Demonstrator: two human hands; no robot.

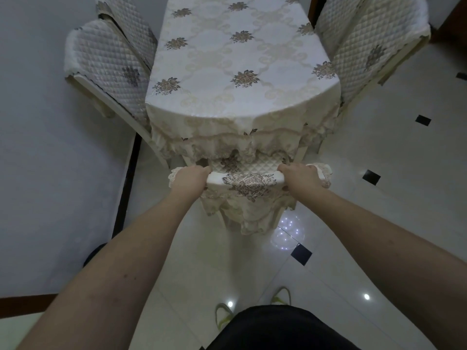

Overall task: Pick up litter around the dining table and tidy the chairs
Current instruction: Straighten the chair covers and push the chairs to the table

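Hands grip: our left hand (190, 178) and right hand (298, 176) clasp the chair back (243, 180); table (227, 107) just beyond.

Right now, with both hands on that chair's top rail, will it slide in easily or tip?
The chair will probably slide readily: the floor is glossy tile. Tipping seems unlikely, since the left hand and right hand grip opposite ends of the rail. The loose lace cover may shift under the fingers.
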